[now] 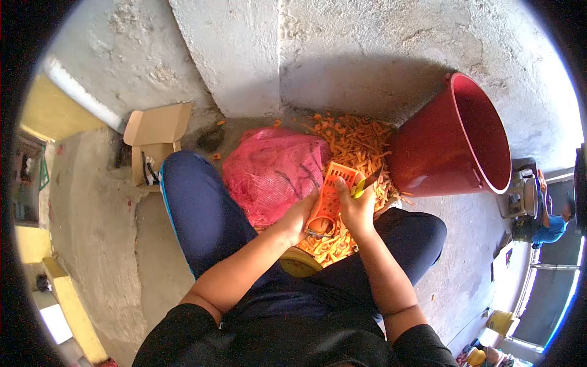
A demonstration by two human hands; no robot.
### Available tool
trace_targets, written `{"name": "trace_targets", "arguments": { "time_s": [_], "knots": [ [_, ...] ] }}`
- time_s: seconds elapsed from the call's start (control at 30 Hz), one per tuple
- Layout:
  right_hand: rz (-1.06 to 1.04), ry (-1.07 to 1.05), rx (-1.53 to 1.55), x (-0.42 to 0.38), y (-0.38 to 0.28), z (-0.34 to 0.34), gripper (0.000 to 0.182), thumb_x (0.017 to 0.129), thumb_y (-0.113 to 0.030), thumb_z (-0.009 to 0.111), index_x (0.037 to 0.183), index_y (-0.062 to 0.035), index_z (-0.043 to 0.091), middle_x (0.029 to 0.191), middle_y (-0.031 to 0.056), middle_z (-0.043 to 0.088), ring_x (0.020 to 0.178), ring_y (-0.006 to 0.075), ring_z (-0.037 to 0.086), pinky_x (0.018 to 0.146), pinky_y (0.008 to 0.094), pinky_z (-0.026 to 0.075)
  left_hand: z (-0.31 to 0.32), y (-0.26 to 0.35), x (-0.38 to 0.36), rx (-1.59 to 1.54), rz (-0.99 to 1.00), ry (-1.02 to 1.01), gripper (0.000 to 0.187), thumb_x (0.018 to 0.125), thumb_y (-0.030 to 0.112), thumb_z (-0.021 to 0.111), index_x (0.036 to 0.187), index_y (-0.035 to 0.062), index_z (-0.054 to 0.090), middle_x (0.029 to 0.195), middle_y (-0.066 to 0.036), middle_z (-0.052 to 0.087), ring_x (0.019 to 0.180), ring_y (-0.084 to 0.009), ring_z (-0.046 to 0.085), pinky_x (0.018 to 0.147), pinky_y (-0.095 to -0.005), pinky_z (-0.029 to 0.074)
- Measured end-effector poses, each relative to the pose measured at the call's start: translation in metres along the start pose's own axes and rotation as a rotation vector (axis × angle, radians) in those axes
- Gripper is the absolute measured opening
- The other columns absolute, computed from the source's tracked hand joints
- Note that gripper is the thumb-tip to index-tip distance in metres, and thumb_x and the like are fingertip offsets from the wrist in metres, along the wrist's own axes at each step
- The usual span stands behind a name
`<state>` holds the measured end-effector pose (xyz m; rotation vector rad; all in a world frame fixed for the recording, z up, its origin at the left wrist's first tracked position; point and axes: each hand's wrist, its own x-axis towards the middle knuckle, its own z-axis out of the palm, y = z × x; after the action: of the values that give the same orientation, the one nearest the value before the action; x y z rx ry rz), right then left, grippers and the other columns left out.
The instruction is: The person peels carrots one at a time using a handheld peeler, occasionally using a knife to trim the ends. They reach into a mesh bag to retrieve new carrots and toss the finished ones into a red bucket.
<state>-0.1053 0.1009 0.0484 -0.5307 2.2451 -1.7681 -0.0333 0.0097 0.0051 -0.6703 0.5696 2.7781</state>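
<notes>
My left hand (301, 219) is closed around the lower left side of an orange plastic grater-like piece (331, 199) with rows of holes. My right hand (359, 211) grips the yellow-green handle of a small knife (358, 189), its dark blade pointing up and right; the thumb rests against the orange piece. Under and behind both hands lies a heap of orange shreds (361, 144), spreading down between my legs. A pink mesh sack (269, 174) sits just left of the hands. Part of a yellow container (301, 262) shows below, mostly hidden by my forearms.
A large red tub (428, 140) stands at the right against the rough wall (361, 37). Near my left knee is an open cardboard box (158, 125). Farther right, a person in a blue top (550, 229) is beside stacked containers (523, 192). Concrete floor (107, 238) stretches left.
</notes>
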Motion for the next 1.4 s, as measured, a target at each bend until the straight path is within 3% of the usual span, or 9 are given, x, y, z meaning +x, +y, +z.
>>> {"name": "trace_targets", "arguments": {
  "time_s": [0.27, 0.4, 0.43, 0.57, 0.63, 0.97, 1.13, 1.27, 1.4],
  "knots": [
    [-0.005, 0.495, -0.041, 0.055, 0.029, -0.049, 0.020, 0.081, -0.019, 0.055, 0.069, -0.0060, 0.047, 0.059, -0.0052, 0.040, 0.053, 0.0052, 0.033, 0.046, 0.0219, 0.028, -0.008, 0.001, -0.013, 0.297, -0.008, -0.147, 0.039, 0.085, 0.042, 0.038, 0.089, 0.0058, 0.052, 0.077, -0.008, 0.059, 0.065, -0.0175, 0.058, 0.059, -0.0286, 0.048],
    [0.007, 0.317, -0.012, 0.032, 0.023, -0.033, 0.015, 0.081, -0.017, 0.054, 0.088, -0.0028, 0.054, 0.062, -0.0049, 0.045, 0.054, 0.0038, 0.036, 0.048, 0.0203, 0.031, -0.013, 0.005, -0.001, 0.172, -0.120, 0.153, 0.039, 0.083, 0.042, 0.042, 0.092, 0.0057, 0.053, 0.076, -0.009, 0.059, 0.065, -0.0199, 0.058, 0.060, -0.0301, 0.048],
    [0.038, 0.284, 0.031, 0.024, 0.021, -0.025, 0.015, 0.082, -0.015, 0.052, 0.091, -0.0025, 0.054, 0.069, -0.0024, 0.051, 0.059, 0.0045, 0.041, 0.052, 0.0193, 0.034, -0.009, 0.010, -0.007, 0.128, -0.094, -0.105, 0.042, 0.083, 0.044, 0.041, 0.097, 0.0057, 0.052, 0.082, -0.009, 0.059, 0.069, -0.0206, 0.058, 0.063, -0.0322, 0.049],
    [0.016, 0.035, 0.164, 0.001, 0.009, 0.000, 0.012, 0.080, -0.013, 0.054, 0.083, -0.0024, 0.050, 0.069, 0.0009, 0.052, 0.063, 0.0084, 0.045, 0.057, 0.0236, 0.038, -0.030, -0.002, 0.010, 0.011, -0.151, -0.088, 0.045, 0.086, 0.042, 0.034, 0.110, 0.0067, 0.046, 0.100, -0.008, 0.056, 0.083, -0.0215, 0.057, 0.074, -0.0360, 0.048],
    [0.025, -0.020, 0.237, -0.004, 0.001, 0.007, 0.015, 0.079, -0.014, 0.056, 0.089, -0.0019, 0.053, 0.075, 0.0048, 0.058, 0.067, 0.0099, 0.051, 0.060, 0.0249, 0.042, -0.002, 0.004, 0.000, -0.028, -0.099, 0.038, 0.043, 0.087, 0.043, 0.032, 0.105, 0.0069, 0.048, 0.092, -0.006, 0.057, 0.075, -0.0155, 0.057, 0.062, -0.0295, 0.047],
    [-0.020, 0.478, -0.097, 0.052, 0.038, -0.047, 0.014, 0.083, -0.018, 0.052, 0.081, -0.0036, 0.054, 0.063, -0.0021, 0.049, 0.053, 0.0047, 0.039, 0.047, 0.0202, 0.032, -0.010, -0.001, -0.008, 0.150, -0.141, -0.003, 0.039, 0.084, 0.043, 0.038, 0.094, 0.0059, 0.049, 0.071, -0.010, 0.057, 0.058, -0.0214, 0.057, 0.048, -0.0310, 0.047],
    [-0.042, 0.244, 0.066, 0.030, 0.029, -0.033, 0.016, 0.083, -0.016, 0.052, 0.090, -0.0023, 0.053, 0.073, 0.0000, 0.054, 0.061, 0.0064, 0.049, 0.056, 0.0203, 0.041, 0.010, 0.016, -0.016, 0.017, -0.158, 0.094, 0.038, 0.082, 0.042, 0.043, 0.097, 0.0079, 0.050, 0.081, -0.008, 0.059, 0.066, -0.0205, 0.058, 0.054, -0.0319, 0.049],
    [-0.022, 0.029, 0.206, 0.007, 0.007, -0.011, 0.016, 0.082, -0.010, 0.052, 0.096, -0.0018, 0.051, 0.081, 0.0014, 0.056, 0.072, 0.0064, 0.050, 0.064, 0.0209, 0.041, -0.013, 0.007, -0.002, -0.086, -0.136, -0.080, 0.038, 0.087, 0.036, 0.034, 0.108, 0.0059, 0.047, 0.100, -0.009, 0.056, 0.089, -0.0214, 0.055, 0.081, -0.0352, 0.044],
    [-0.208, 0.159, -0.165, 0.009, 0.011, -0.031, 0.015, 0.082, -0.012, 0.054, 0.090, -0.0004, 0.051, 0.078, 0.0031, 0.056, 0.073, 0.0103, 0.051, 0.069, 0.0228, 0.040, -0.012, 0.003, 0.007, -0.109, -0.148, 0.129, 0.042, 0.086, 0.039, 0.032, 0.104, 0.0041, 0.048, 0.093, -0.012, 0.058, 0.077, -0.0223, 0.058, 0.065, -0.0344, 0.049]
  ]
}}
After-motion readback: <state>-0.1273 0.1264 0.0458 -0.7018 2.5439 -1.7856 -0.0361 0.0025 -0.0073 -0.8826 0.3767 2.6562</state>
